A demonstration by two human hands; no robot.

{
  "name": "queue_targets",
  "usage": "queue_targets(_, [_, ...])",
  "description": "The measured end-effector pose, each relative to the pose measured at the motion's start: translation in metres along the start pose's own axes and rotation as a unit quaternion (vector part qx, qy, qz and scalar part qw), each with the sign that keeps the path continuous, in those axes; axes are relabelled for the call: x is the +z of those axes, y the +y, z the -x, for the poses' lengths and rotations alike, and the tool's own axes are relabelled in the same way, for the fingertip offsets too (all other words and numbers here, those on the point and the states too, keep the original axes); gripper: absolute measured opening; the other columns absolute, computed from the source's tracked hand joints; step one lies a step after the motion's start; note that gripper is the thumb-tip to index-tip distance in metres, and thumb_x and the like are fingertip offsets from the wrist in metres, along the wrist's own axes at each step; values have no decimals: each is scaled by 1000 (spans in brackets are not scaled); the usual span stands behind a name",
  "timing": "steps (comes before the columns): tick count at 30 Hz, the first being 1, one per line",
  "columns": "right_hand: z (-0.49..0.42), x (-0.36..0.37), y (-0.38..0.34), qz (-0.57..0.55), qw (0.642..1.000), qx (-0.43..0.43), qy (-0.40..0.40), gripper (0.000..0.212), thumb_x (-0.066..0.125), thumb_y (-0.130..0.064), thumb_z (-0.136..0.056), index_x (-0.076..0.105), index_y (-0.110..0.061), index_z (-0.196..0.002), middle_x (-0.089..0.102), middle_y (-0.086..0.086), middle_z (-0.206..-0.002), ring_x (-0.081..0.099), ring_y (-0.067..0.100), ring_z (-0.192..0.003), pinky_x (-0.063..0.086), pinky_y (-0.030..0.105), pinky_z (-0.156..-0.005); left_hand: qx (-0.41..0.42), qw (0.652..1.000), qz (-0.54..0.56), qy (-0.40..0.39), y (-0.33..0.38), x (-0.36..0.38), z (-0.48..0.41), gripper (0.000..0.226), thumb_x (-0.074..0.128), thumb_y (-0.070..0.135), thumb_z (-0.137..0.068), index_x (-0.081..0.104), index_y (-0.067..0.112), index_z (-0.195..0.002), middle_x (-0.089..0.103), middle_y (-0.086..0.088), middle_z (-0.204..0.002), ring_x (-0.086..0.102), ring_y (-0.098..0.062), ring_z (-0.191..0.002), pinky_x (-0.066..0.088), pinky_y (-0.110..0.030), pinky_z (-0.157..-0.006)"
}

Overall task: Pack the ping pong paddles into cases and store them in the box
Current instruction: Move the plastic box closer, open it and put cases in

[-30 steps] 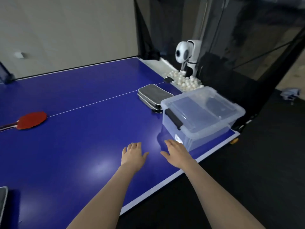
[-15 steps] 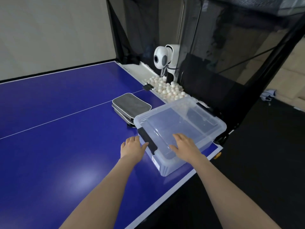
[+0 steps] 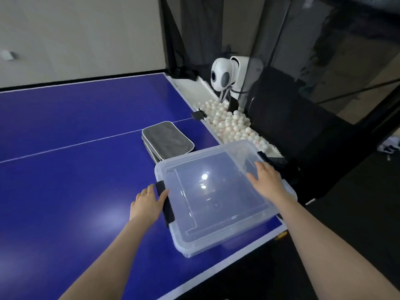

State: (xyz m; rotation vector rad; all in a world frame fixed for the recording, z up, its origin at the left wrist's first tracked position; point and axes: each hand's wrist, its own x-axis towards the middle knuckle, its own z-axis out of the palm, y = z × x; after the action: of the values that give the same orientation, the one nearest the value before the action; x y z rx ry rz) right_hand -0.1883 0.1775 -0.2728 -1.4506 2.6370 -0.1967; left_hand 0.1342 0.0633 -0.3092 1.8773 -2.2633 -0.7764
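A clear plastic box (image 3: 218, 232) with its lid on stands at the near right corner of the blue table (image 3: 75, 180). My left hand (image 3: 148, 203) lies at the box's left side, fingers straight, its thumb touching the black latch (image 3: 165, 204). Over the lid's far right part my right hand (image 3: 267, 179) reaches with fingers spread toward the right black latch (image 3: 265, 156). Two grey paddle cases (image 3: 166, 140) lie stacked just behind the box. No paddle is in view.
A white ball-feeding machine (image 3: 225, 77) stands past the table's right end above a trough full of white balls (image 3: 232, 125). Black netting (image 3: 303, 61) surrounds that end. The table's near edge runs under my forearms.
My view has swung right and closer to the box. My right hand has moved across the lid toward its far right latch, and my left hand has reached the left latch.
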Motion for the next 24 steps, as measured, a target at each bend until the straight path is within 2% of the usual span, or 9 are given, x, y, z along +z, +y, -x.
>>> queue_targets(2, [-19, -5, 18, -12, 1000, 7, 6, 57, 42, -39, -99, 34, -4, -143, 42, 17, -143, 39, 32, -131, 37, 44, -101, -37, 999, 19, 23, 9, 4, 2, 68, 35, 62, -93, 34, 16, -144, 48, -12, -139, 43, -33, -128, 36, -46, -101])
queue_targets(6, [-46, -10, 55, -27, 998, 32, -46, 61, 34, -43, -100, 25, -5, -148, 33, 17, -149, 35, 34, -135, 36, 45, -104, -101, 991, 61, 59, 26, 17, 10, 71, 39, 63, -91, 38, 11, -139, 50, -14, -133, 48, -34, -121, 44, -47, -93])
queue_targets(9, [-58, -6, 74, -79, 994, 38, -65, 59, 36, -42, -100, 30, -4, -145, 39, 19, -146, 40, 35, -132, 38, 45, -104, -138, 983, 79, 90, 37, 28, 19, 69, 44, 62, -90, 40, 10, -135, 52, -13, -125, 52, -34, -112, 45, -45, -84])
queue_targets(11, [-62, -2, 79, -91, 993, 30, -74, 57, 40, -41, -99, 37, -2, -141, 47, 20, -138, 47, 37, -125, 43, 46, -99, -158, 977, 93, 111, 43, 33, 24, 63, 50, 56, -91, 40, 10, -133, 53, -11, -119, 54, -32, -101, 45, -43, -75])
queue_targets(13, [-65, 2, 82, -106, 992, 22, -66, 54, 46, -38, -98, 40, -2, -138, 51, 21, -132, 50, 38, -120, 45, 45, -95, -172, 969, 108, 137, 48, 37, 28, 55, 53, 49, -92, 38, 10, -128, 53, -9, -109, 51, -29, -89, 42, -41, -67])
queue_targets(17, [-68, 9, 86, -120, 992, 13, -28, 45, 47, -31, -99, 48, -2, -133, 57, 22, -125, 54, 40, -115, 45, 42, -91, -171, 963, 98, 182, 54, 45, 34, 33, 48, 41, -97, 43, 9, -106, 57, -9, -90, 55, -29, -76, 42, -38, -58])
queue_targets(21, [-65, 18, 86, -73, 997, -7, 16, 38, 40, -27, -101, 57, 3, -117, 62, 24, -111, 59, 41, -102, 41, 35, -72, -177, 960, 79, 202, 56, 45, 35, 33, 45, 39, -98, 48, 8, -88, 56, -10, -71, 53, -26, -62, 39, -33, -51])
queue_targets(24, [-66, 21, 84, -74, 997, -6, 32, 37, 37, -25, -102, 57, 4, -112, 62, 26, -105, 60, 42, -97, 42, 37, -71, -173, 955, 79, 226, 54, 47, 34, 34, 46, 34, -98, 48, 8, -76, 51, -8, -58, 46, -20, -51, 32, -29, -46])
